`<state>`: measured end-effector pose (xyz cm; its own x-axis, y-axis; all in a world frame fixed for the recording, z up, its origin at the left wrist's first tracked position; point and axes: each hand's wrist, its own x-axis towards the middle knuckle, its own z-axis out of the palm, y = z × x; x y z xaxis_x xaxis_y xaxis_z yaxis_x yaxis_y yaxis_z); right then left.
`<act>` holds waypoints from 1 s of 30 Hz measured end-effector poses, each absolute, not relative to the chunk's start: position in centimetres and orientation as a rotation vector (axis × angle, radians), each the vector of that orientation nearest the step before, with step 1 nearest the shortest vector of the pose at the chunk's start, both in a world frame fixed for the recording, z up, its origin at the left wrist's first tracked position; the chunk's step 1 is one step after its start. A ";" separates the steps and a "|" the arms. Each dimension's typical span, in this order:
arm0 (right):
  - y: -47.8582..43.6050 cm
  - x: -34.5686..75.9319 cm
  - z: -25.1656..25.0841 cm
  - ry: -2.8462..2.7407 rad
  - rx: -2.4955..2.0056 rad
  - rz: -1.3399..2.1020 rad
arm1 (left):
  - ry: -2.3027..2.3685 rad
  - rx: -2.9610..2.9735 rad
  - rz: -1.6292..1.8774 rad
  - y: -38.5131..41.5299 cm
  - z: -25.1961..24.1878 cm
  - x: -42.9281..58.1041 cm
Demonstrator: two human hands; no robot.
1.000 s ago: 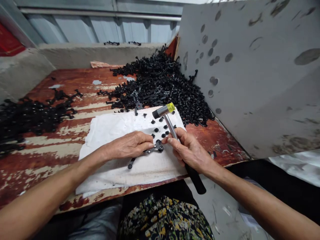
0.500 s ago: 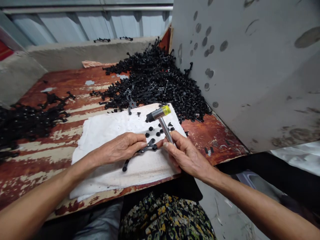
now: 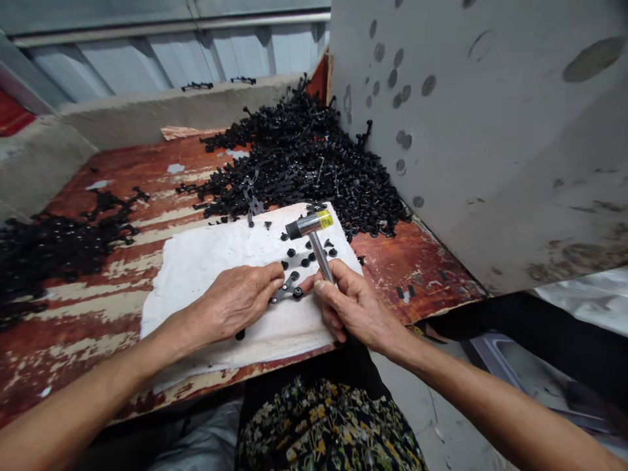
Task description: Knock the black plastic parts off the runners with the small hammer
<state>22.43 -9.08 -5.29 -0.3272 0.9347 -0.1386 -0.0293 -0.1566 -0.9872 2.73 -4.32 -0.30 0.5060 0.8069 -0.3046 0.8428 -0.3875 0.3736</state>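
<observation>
My left hand (image 3: 235, 301) presses down on a black plastic strip with round caps (image 3: 284, 291), fingers pinched on it, on a white cloth (image 3: 210, 255). My right hand (image 3: 353, 304) grips the handle of a small hammer (image 3: 314, 232) with a metal shaft and a black and yellow head raised over the cloth. Its forefinger touches the strip's end. Several loose black caps (image 3: 304, 255) lie on the cloth just beyond the strip.
A big heap of black plastic parts (image 3: 304, 163) fills the back of the worn red wooden bench (image 3: 122, 196). Another dark heap (image 3: 53, 242) lies at the left. A grey spotted board (image 3: 466, 131) leans along the right side. A concrete ledge runs behind.
The view has shifted a little; both hands stay together on the cloth. My left hand has slid further along the strip, covering more of it. The hammer stays raised in my right hand.
</observation>
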 end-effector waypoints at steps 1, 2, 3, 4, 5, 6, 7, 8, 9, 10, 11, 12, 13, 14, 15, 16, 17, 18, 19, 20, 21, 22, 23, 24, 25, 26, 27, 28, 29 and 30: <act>-9.0 22.4 -5.3 -1.326 -1.106 1.597 | 1.374 2.271 -0.101 -4.5 -0.4 2.8; -8.9 22.4 -5.3 -1.319 -1.105 1.602 | 1.397 2.276 -0.100 -4.7 -0.5 2.9; -8.8 22.4 -5.2 -1.314 -1.100 1.610 | 1.418 2.283 -0.094 -4.8 -0.6 3.0; -8.7 22.3 -5.2 -1.311 -1.096 1.620 | 1.437 2.291 -0.084 -5.0 -0.7 3.1; -8.7 22.3 -5.1 -1.309 -1.095 1.630 | 1.454 2.296 -0.069 -5.0 -0.8 3.2; -8.6 22.2 -4.9 -1.309 -1.098 1.642 | 1.472 2.295 -0.051 -5.0 -0.8 3.3; -8.6 22.2 -4.9 -1.309 -1.099 1.656 | 1.488 2.288 -0.032 -5.0 -0.8 3.3; -8.6 22.2 -4.8 -1.307 -1.103 1.665 | 1.503 2.280 -0.008 -5.0 -0.8 3.4; -8.6 22.2 -4.8 -1.309 -1.106 1.673 | 1.513 2.272 0.018 -4.9 -0.9 3.4; -8.6 22.3 -4.8 -1.311 -1.110 1.674 | 1.518 2.267 0.048 -4.8 -0.9 3.5; -8.7 22.3 -4.8 -1.314 -1.112 1.670 | 1.517 2.265 0.077 -4.8 -1.0 3.5; -8.7 22.3 -4.9 -1.316 -1.112 1.663 | 1.514 2.264 0.102 -4.7 -1.1 3.5; -8.7 22.4 -5.0 -1.318 -1.113 1.657 | 1.512 2.264 0.120 -4.7 -1.2 3.5; -8.7 22.4 -5.0 -1.320 -1.113 1.654 | 1.514 2.264 0.132 -4.7 -1.3 3.6; -8.7 22.4 -5.1 -1.320 -1.112 1.654 | 1.520 2.263 0.144 -4.6 -1.5 3.6; -8.7 22.5 -5.1 -1.320 -1.110 1.651 | 1.528 2.259 0.153 -4.6 -1.6 3.6; -8.7 22.5 -5.2 -1.322 -1.109 1.651 | 1.537 2.253 0.159 -4.6 -1.7 3.6; -8.7 22.5 -5.2 -1.325 -1.108 1.651 | 1.543 2.246 0.166 -4.5 -1.8 3.6; -8.7 22.5 -5.1 -1.327 -1.107 1.650 | 1.544 2.237 0.173 -4.5 -1.9 3.6; -8.7 22.5 -5.1 -1.330 -1.109 1.647 | 1.543 2.228 0.183 -4.5 -2.0 3.6; -8.7 22.5 -5.1 -1.332 -1.113 1.643 | 1.541 2.219 0.195 -4.5 -2.0 3.6; -8.7 22.5 -5.1 -1.332 -1.116 1.642 | 1.541 2.211 0.208 -4.5 -2.1 3.6; -8.7 22.5 -5.1 -1.329 -1.116 1.640 | 1.540 2.203 0.224 -4.5 -2.1 3.6; -8.7 22.5 -5.1 -1.326 -1.114 1.639 | 1.539 2.194 0.238 -4.5 -2.1 3.6; -8.7 22.5 -5.1 -1.324 -1.112 1.638 | 1.539 2.183 0.249 -4.5 -2.1 3.7; -8.8 22.5 -5.2 -1.323 -1.109 1.638 | 1.540 2.174 0.259 -4.5 -2.1 3.7; -8.8 22.5 -5.2 -1.322 -1.104 1.641 | 1.537 2.166 0.265 -4.6 -2.1 3.7; -8.8 22.6 -5.3 -1.322 -1.100 1.643 | 1.534 2.161 0.271 -4.6 -2.1 3.7; -8.9 22.6 -5.3 -1.323 -1.098 1.644 | 1.530 2.159 0.275 -4.7 -2.1 3.6; -8.9 22.6 -5.4 -1.322 -1.098 1.645 | 1.528 2.159 0.279 -4.7 -2.1 3.6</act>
